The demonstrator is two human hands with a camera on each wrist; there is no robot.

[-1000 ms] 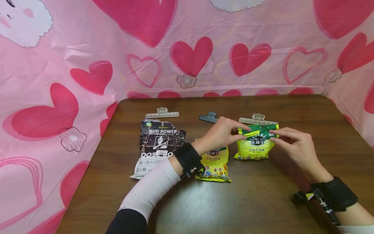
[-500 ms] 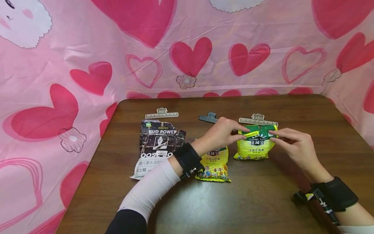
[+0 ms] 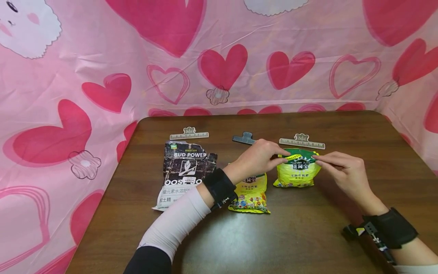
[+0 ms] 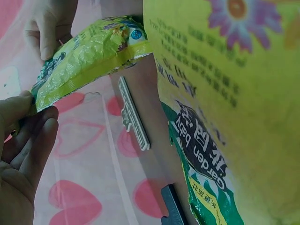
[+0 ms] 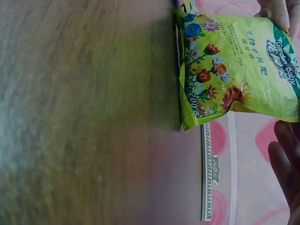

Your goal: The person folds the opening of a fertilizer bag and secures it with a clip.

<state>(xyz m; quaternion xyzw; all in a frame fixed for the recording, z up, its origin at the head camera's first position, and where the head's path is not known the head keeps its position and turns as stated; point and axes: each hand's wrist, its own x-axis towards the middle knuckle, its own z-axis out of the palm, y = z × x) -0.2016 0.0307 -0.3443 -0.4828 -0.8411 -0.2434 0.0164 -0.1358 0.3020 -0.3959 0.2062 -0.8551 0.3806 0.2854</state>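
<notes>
Both hands, left hand (image 3: 261, 154) and right hand (image 3: 342, 169), pinch the yellow bag (image 3: 297, 170) top; the fold probably springs open; bag may tip off the tabletop (image 3: 308, 236).

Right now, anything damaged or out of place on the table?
Yes: the black bag at the left has a ragged, torn top edge, its clip lying apart above it. Both hands pinch the right yellow bag.

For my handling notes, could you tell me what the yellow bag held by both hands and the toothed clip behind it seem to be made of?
Yellow bag: apparently thin glossy printed plastic film; it crinkles and catches light where the left hand and right hand pinch its top. Toothed clip: probably rigid matte beige plastic, with moulded ridges.
</notes>
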